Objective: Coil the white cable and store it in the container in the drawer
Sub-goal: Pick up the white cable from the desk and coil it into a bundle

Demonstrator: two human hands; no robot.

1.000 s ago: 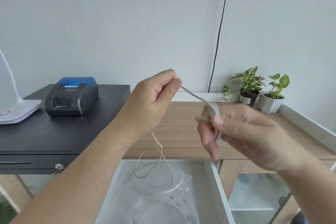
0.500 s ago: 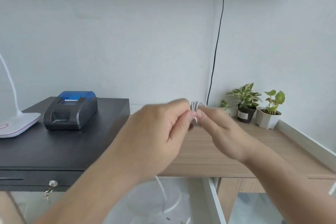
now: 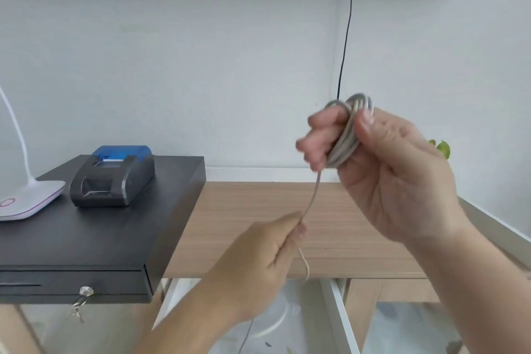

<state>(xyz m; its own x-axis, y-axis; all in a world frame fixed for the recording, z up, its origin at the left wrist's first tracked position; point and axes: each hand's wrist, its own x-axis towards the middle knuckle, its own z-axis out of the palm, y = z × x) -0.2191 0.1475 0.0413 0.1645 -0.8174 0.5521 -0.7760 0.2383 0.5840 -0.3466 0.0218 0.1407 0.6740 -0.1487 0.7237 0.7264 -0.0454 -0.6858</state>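
Observation:
The white cable (image 3: 346, 135) is wound in several loops around the fingers of my right hand (image 3: 393, 175), which is raised above the wooden counter. A straight stretch of cable runs down from the coil to my left hand (image 3: 264, 261), which pinches it lower and nearer to me. The loose tail hangs below my left hand toward the open white drawer (image 3: 334, 310). Inside the drawer a clear plastic container (image 3: 275, 322) with a round lid shows under my left forearm, partly hidden.
A black cash drawer (image 3: 94, 247) with a key stands at the left, carrying a receipt printer (image 3: 112, 178) and a white lamp base (image 3: 28, 201). A thin black cord (image 3: 346, 37) runs down the wall. A plant leaf (image 3: 441, 148) peeks out behind my right hand.
My hands were together at the coil half a second ago. My left hand has since dropped down along the cable, and my right hand has risen with the coil on its fingers.

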